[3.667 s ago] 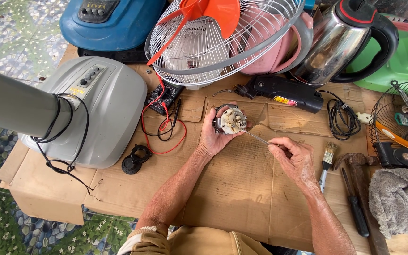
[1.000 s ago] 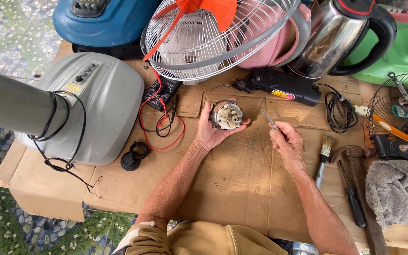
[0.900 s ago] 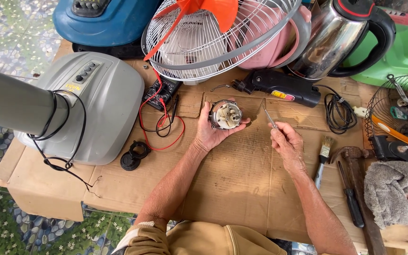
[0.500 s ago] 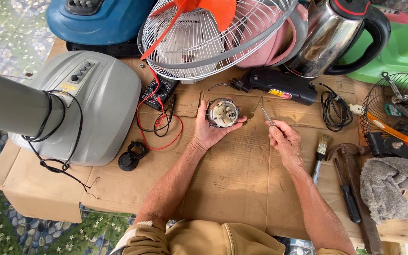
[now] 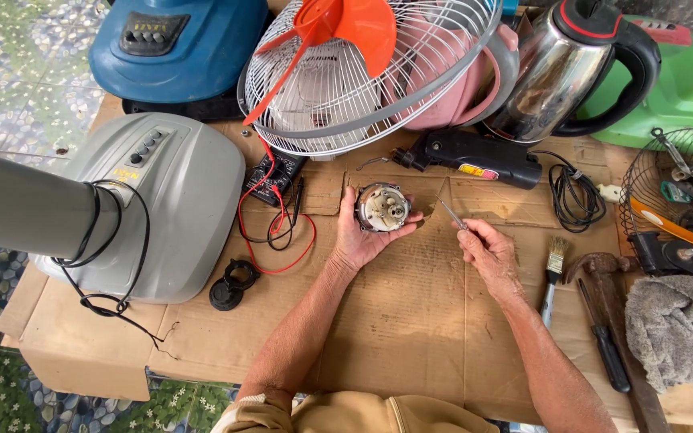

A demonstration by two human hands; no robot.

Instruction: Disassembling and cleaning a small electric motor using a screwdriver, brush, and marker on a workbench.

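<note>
While your left hand [image 5: 360,240] cups the small round metal motor [image 5: 383,207] above the brown cardboard sheet [image 5: 411,321], fingers curled about its rim, your right hand [image 5: 487,255] pinches a thin metal screwdriver [image 5: 451,213] just beside it. Smooth casing could slip from that loose cradle; the slim, hard tip might skid off and jab your palm.

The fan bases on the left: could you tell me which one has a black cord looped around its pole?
The grey fan base: black cord wraps its grey pole. The blue fan base behind shows no pole or cord.
</note>
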